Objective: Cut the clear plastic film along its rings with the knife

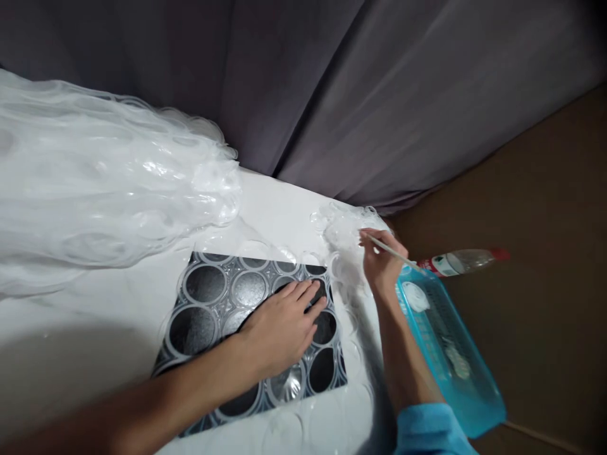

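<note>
A black sheet [205, 284] overlaid with pale ring shapes lies on the white table. My left hand [286, 325] rests flat on its right half, fingers spread and pointing to the upper right. Beyond the sheet's upper right corner, my right hand [383, 260] is closed on a thin pale stick [391, 250], which slants down to the right towards a blue tray. Loose clear rings [344, 227] lie beside and under the right hand.
The blue tray [490, 404] at the right holds white pieces. A clear bottle [467, 260] with a red cap lies behind it. A large heap of clear film-like pieces [118, 183] covers the left back, before a dark curtain [294, 82].
</note>
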A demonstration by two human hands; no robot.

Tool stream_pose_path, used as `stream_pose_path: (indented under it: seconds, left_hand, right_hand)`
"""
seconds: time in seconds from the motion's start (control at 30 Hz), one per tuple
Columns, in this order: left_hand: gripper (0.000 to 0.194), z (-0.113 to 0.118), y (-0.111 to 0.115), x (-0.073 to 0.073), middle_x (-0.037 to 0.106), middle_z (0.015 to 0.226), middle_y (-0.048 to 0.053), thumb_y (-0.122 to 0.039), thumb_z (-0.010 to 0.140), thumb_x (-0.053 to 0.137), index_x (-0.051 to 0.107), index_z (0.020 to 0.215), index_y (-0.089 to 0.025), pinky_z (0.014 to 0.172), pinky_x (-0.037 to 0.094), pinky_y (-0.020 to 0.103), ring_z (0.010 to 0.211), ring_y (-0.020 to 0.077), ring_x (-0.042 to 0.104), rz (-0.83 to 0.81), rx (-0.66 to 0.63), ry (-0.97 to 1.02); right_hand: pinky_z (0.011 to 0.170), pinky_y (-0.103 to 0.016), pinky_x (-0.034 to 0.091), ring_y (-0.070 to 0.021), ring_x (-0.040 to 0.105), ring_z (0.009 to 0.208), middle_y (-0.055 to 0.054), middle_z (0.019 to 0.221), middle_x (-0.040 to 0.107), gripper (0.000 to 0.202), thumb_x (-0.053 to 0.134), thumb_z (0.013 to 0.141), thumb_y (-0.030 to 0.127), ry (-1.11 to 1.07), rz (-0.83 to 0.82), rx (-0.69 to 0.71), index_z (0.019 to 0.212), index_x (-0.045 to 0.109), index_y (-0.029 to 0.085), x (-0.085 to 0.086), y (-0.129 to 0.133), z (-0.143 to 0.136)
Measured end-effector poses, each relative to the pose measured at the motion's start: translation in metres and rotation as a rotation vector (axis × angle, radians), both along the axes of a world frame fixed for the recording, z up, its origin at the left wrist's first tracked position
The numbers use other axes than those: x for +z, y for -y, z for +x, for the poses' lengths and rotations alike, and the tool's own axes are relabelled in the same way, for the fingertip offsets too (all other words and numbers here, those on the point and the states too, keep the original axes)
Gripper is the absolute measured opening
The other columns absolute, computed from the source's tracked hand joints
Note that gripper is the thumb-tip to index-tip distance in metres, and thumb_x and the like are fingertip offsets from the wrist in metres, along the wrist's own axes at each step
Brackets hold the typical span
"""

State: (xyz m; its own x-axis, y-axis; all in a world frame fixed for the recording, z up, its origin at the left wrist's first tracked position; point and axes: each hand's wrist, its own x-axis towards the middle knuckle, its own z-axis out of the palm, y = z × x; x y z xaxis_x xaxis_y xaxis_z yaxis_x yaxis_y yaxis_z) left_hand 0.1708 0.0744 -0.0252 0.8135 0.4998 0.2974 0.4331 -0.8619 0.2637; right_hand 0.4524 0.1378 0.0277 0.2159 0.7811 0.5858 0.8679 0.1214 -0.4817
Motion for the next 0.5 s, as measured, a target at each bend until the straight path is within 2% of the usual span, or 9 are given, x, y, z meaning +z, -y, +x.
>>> stream_pose_path:
  seconds: [0.1, 0.2, 0.33, 0.43, 0.5]
  left_hand:
    - [0.054, -0.002, 0.000, 0.002, 0.054, 0.168, 0.017, -0.038, 0.116, 0.043, 0.055, 0.161, -0.011, 0.124, 0.037, 0.047, 0.155, 0.0315, 0.050, 0.031, -0.003, 0.006]
    - [0.056, -0.004, -0.002, 0.007, 0.056, 0.166, 0.019, -0.034, 0.114, 0.045, 0.049, 0.164, -0.008, 0.121, 0.039, 0.046, 0.151, 0.0322, 0.053, 0.039, -0.015, 0.017]
    - [0.054, -0.004, -0.002, 0.010, 0.054, 0.167, 0.018, -0.034, 0.114, 0.044, 0.049, 0.163, -0.011, 0.120, 0.041, 0.048, 0.149, 0.0324, 0.055, 0.014, 0.006, 0.013]
    - [0.054, -0.002, -0.001, 0.008, 0.051, 0.171, 0.017, -0.037, 0.115, 0.044, 0.052, 0.162, -0.013, 0.126, 0.036, 0.049, 0.156, 0.0327, 0.049, 0.009, 0.026, 0.007]
    - [0.055, 0.000, -0.001, 0.007, 0.048, 0.174, 0.015, -0.040, 0.116, 0.043, 0.051, 0.164, -0.014, 0.131, 0.031, 0.049, 0.160, 0.0314, 0.044, 0.011, 0.036, 0.008]
  right_hand:
    - [0.084, -0.041, 0.062, -0.0293, 0.077, 0.096, -0.012, 0.106, 0.082, 0.031, 0.074, 0.100, 0.050, 0.060, 0.038, -0.042, 0.094, 0.078, 0.020, 0.021, 0.006, 0.013]
    - [0.097, -0.046, 0.060, -0.0318, 0.076, 0.109, -0.013, 0.114, 0.081, 0.028, 0.077, 0.099, 0.048, 0.107, -0.083, 0.101, 0.087, 0.077, 0.023, 0.026, 0.027, 0.005]
    - [0.096, -0.045, 0.058, -0.0306, 0.076, 0.107, -0.012, 0.112, 0.081, 0.024, 0.076, 0.101, 0.044, -0.070, -0.323, 0.277, 0.088, 0.078, 0.024, 0.003, 0.056, -0.017]
    - [0.093, -0.043, 0.058, -0.0294, 0.075, 0.100, -0.011, 0.107, 0.081, 0.023, 0.075, 0.101, 0.043, -0.215, -0.395, 0.276, 0.090, 0.080, 0.024, -0.018, 0.065, -0.024]
    - [0.093, -0.043, 0.057, -0.0291, 0.075, 0.098, -0.010, 0.105, 0.081, 0.022, 0.076, 0.100, 0.042, -0.263, -0.401, 0.263, 0.090, 0.080, 0.023, -0.026, 0.066, -0.023]
